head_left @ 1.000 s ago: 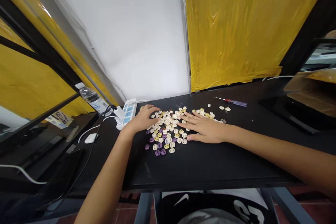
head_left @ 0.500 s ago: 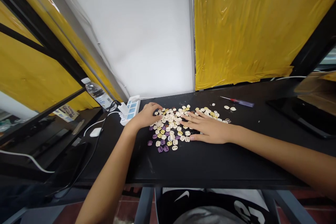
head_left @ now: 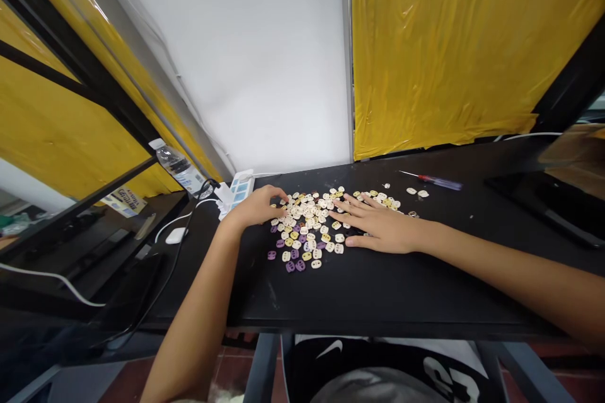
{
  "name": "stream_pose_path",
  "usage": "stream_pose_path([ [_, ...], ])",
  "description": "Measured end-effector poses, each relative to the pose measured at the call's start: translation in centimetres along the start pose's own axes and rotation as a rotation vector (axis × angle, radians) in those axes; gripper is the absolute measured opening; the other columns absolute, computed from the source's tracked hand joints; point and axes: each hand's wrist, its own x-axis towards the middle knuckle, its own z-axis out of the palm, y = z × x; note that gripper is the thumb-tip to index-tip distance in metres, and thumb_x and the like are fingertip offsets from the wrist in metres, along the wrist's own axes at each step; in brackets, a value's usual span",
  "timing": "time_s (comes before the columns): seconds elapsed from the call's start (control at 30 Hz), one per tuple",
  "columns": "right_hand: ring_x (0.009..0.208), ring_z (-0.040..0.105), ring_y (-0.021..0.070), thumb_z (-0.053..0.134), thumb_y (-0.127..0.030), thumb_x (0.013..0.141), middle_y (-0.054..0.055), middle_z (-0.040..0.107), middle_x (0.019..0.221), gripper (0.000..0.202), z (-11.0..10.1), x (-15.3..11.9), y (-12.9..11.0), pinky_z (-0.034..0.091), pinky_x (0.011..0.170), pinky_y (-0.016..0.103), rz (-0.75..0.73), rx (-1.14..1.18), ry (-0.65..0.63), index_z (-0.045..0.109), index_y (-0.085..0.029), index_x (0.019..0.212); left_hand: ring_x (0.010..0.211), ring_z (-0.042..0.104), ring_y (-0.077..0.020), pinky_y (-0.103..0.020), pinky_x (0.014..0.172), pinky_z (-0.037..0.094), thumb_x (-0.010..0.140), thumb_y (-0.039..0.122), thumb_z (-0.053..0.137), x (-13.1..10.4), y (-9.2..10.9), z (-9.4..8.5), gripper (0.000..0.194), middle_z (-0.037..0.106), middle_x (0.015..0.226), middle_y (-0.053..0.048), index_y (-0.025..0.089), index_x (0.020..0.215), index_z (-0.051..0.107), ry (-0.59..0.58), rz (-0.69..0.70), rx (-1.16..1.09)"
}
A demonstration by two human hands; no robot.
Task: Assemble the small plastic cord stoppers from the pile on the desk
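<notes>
A loose heap of small two-holed, button-like pieces (head_left: pixel 309 214) is spread over the black table, mostly cream, with some yellow, purple and brown ones. At the heap's left edge, my left hand (head_left: pixel 259 206) is curved, thumb and fingers apart, with nothing visible held. My right hand (head_left: pixel 380 227) lies palm down over the right side of the heap, its fingers spread among the pieces and covering some of them. Several purple pieces (head_left: pixel 295 266) sit at the near left edge of the heap.
Behind my left hand is a white power strip (head_left: pixel 242 187) with plugs and cables, near a water bottle (head_left: pixel 177 167). A white case (head_left: pixel 176 236) lies further left. Beyond my right hand are a screwdriver (head_left: pixel 439 182) and stray pieces (head_left: pixel 416 192). A dark flat device (head_left: pixel 543 208) lies far right.
My hands have drawn slightly apart, the left one leftward and the right one a little rightward. The view has shifted slightly; the heap looks nearly the same.
</notes>
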Motion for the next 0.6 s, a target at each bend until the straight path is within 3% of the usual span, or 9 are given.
stream_pose_path([
  [0.13,0.169,0.003,0.0440,0.038,-0.073,0.108,0.012,0.011,0.182,0.087,0.0,0.0,0.1,0.003,0.134,0.074,0.005,0.003,0.003,0.029,-0.020,0.176,0.120,0.067,-0.0357,-0.048,0.105,0.053,0.077,0.045,0.077,0.3,-0.1,0.2,0.042,0.070,0.124,-0.013,0.021,0.111,0.076,-0.024,0.034,0.010],
  [0.33,0.170,0.006,0.0420,0.047,-0.068,0.108,0.012,0.016,0.182,0.084,-0.5,-0.2,0.7,0.002,0.134,0.073,-0.034,0.048,0.044,0.032,-0.019,0.175,0.124,0.065,-0.0362,-0.048,0.108,0.053,0.074,0.047,0.079,0.8,-0.6,0.6,0.051,0.066,0.129,-0.014,0.020,0.118,0.075,-0.079,0.075,0.032],
  [0.47,0.170,0.007,0.0399,0.056,-0.060,0.107,0.010,0.017,0.182,0.079,-1.2,-0.3,1.1,0.005,0.135,0.071,-0.066,0.034,0.076,0.036,-0.022,0.174,0.125,0.065,-0.0345,-0.047,0.110,0.053,0.075,0.031,0.074,0.8,-0.7,0.8,0.040,0.068,0.129,-0.012,0.021,0.115,0.075,-0.011,0.104,0.055],
  [0.6,0.170,0.012,0.0404,0.059,-0.055,0.107,0.014,0.027,0.179,0.068,-1.5,-0.4,1.0,0.009,0.135,0.071,-0.094,0.060,0.099,0.055,-0.019,0.164,0.122,0.068,-0.0323,-0.050,0.113,0.053,0.088,0.034,0.069,0.8,0.0,1.4,0.026,0.071,0.124,-0.011,0.022,0.110,0.075,0.061,0.152,0.035],
])
